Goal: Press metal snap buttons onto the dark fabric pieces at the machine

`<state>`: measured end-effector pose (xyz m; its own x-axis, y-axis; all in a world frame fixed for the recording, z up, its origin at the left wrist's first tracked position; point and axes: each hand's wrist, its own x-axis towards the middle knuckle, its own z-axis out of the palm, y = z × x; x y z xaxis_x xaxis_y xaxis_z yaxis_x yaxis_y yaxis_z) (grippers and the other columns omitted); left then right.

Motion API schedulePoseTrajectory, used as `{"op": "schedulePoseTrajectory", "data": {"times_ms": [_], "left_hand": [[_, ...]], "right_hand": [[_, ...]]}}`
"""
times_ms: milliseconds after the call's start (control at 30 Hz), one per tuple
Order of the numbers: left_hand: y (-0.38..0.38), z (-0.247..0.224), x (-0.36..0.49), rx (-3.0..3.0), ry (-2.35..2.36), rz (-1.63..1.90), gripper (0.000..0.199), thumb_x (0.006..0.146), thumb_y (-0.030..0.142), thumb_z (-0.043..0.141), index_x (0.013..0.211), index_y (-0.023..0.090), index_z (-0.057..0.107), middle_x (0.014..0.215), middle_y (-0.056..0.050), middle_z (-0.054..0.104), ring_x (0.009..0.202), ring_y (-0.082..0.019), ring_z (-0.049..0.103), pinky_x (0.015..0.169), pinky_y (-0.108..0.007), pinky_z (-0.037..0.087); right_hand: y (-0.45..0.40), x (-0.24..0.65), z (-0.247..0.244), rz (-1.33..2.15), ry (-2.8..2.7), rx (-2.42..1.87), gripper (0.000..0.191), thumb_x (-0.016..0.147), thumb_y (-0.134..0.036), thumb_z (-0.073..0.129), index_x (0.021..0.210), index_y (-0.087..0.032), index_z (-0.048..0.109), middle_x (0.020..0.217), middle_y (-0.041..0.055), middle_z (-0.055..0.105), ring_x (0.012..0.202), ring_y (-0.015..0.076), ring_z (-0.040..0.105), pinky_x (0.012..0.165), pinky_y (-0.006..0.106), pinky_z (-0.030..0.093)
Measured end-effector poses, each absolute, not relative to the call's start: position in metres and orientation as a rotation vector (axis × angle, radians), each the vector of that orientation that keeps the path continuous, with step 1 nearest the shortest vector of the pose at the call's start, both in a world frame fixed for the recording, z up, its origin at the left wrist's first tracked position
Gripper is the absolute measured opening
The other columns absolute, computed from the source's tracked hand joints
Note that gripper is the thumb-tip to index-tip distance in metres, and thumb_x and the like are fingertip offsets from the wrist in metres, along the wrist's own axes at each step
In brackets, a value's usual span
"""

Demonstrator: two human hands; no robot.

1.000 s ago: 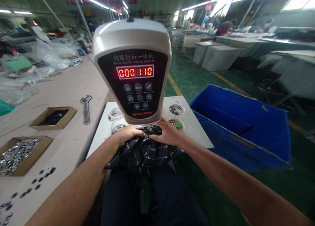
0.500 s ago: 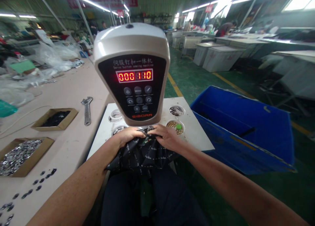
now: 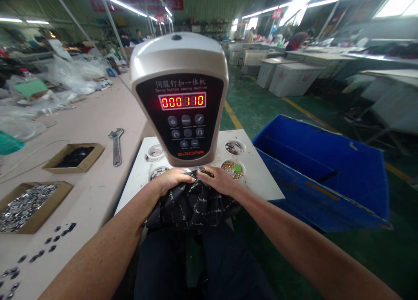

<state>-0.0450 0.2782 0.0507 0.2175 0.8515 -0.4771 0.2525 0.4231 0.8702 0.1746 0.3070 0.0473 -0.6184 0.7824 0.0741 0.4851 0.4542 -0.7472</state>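
A black garment (image 3: pixel 196 206) with small white printed lettering hangs bunched below the button machine (image 3: pixel 179 130), over the front edge of its white table (image 3: pixel 261 173). My left hand (image 3: pixel 173 178) pinches the garment's upper edge from the left, thumb toward the machine's base. From the right, my right hand (image 3: pixel 218 179) grips the same edge, fingers closed on the cloth. Both hands are close together just under the machine head, which hides its working part. The red display reads 000110.
On the left bench lie an adjustable wrench (image 3: pixel 116 147), a box of black parts (image 3: pixel 74 157), a box of shiny metal parts (image 3: pixel 29 206) and several loose snaps (image 3: pixel 52 247). Round wells in the white table hold small parts, one with gold pieces (image 3: pixel 228 166). A blue bin (image 3: pixel 326 173) stands right.
The hands stay at the machine, still holding the garment; the right hand's fingers have shifted slightly and the cloth folds differently. The view has moved a little. The display is unchanged.
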Motion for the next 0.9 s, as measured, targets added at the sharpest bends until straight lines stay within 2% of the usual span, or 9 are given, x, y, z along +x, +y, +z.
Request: {"op": "schedulePoseTrajectory", "data": {"times_ms": [67, 133, 233, 367, 467, 567, 700, 900], "left_hand": [[0.279, 0.051, -0.045, 1.028, 1.323, 0.550, 0.028, 0.062, 0.035, 0.078, 0.084, 0.017, 0.073, 0.079, -0.004, 0.077, 0.078, -0.026, 0.070, 0.079, -0.037, 0.053], [0.279, 0.052, -0.045, 0.997, 1.321, 0.538, 0.029, 0.061, 0.034, 0.078, 0.083, 0.017, 0.072, 0.078, -0.003, 0.076, 0.075, -0.025, 0.070, 0.078, -0.037, 0.053], [0.279, 0.051, -0.046, 0.981, 1.319, 0.527, 0.031, 0.061, 0.035, 0.079, 0.085, 0.017, 0.072, 0.079, -0.005, 0.076, 0.074, -0.025, 0.070, 0.077, -0.038, 0.053], [0.279, 0.051, -0.047, 0.974, 1.339, 0.535, 0.030, 0.061, 0.034, 0.080, 0.085, 0.016, 0.072, 0.078, -0.005, 0.076, 0.074, -0.024, 0.070, 0.077, -0.037, 0.052], [0.279, 0.051, -0.046, 0.968, 1.344, 0.541, 0.029, 0.061, 0.034, 0.081, 0.083, 0.017, 0.072, 0.078, -0.004, 0.076, 0.074, -0.024, 0.069, 0.078, -0.037, 0.052], [0.278, 0.052, -0.046, 0.969, 1.324, 0.551, 0.032, 0.059, 0.035, 0.082, 0.085, 0.017, 0.073, 0.083, -0.005, 0.078, 0.079, -0.025, 0.070, 0.081, -0.038, 0.053], [0.278, 0.052, -0.046, 0.980, 1.309, 0.566, 0.035, 0.058, 0.036, 0.084, 0.086, 0.019, 0.074, 0.086, -0.005, 0.078, 0.085, -0.028, 0.071, 0.084, -0.040, 0.054], [0.277, 0.049, -0.047, 0.969, 1.313, 0.581, 0.036, 0.057, 0.037, 0.084, 0.086, 0.018, 0.074, 0.086, -0.004, 0.078, 0.086, -0.027, 0.071, 0.087, -0.040, 0.054]], "right_hand": [[0.309, 0.177, 0.048, 1.085, -2.298, -1.049, 0.043, 0.085, -0.052, 0.069, 0.111, -0.018, 0.070, 0.104, 0.0049, 0.073, 0.095, 0.0230, 0.066, 0.080, 0.028, 0.043], [0.311, 0.179, 0.047, 1.135, -2.300, -1.043, 0.050, 0.075, -0.043, 0.078, 0.117, -0.018, 0.068, 0.108, 0.0055, 0.073, 0.098, 0.0243, 0.065, 0.081, 0.028, 0.044], [0.313, 0.180, 0.047, 1.178, -2.275, -1.045, 0.045, 0.074, -0.027, 0.075, 0.118, -0.017, 0.068, 0.107, 0.0047, 0.074, 0.096, 0.0231, 0.065, 0.081, 0.028, 0.045], [0.311, 0.179, 0.051, 1.315, -2.201, -1.096, 0.039, 0.073, -0.019, 0.070, 0.112, -0.017, 0.070, 0.102, 0.0021, 0.074, 0.094, 0.0211, 0.065, 0.080, 0.026, 0.045], [0.307, 0.176, 0.055, 1.345, -2.116, -1.181, 0.033, 0.074, -0.020, 0.068, 0.107, -0.018, 0.070, 0.096, -0.0002, 0.073, 0.088, 0.0192, 0.064, 0.075, 0.025, 0.044], [0.303, 0.172, 0.054, 1.299, -2.049, -1.235, 0.021, 0.081, -0.028, 0.064, 0.097, -0.018, 0.072, 0.090, -0.0004, 0.072, 0.086, 0.0191, 0.064, 0.073, 0.025, 0.043], [0.300, 0.164, 0.046, 1.159, -2.033, -1.264, 0.026, 0.083, -0.040, 0.066, 0.097, -0.020, 0.073, 0.094, 0.0004, 0.074, 0.089, 0.0207, 0.065, 0.077, 0.027, 0.044], [0.301, 0.161, 0.041, 1.163, -2.012, -1.273, 0.026, 0.083, -0.038, 0.066, 0.099, -0.020, 0.076, 0.096, 0.0011, 0.075, 0.089, 0.0212, 0.066, 0.077, 0.027, 0.045]]}}
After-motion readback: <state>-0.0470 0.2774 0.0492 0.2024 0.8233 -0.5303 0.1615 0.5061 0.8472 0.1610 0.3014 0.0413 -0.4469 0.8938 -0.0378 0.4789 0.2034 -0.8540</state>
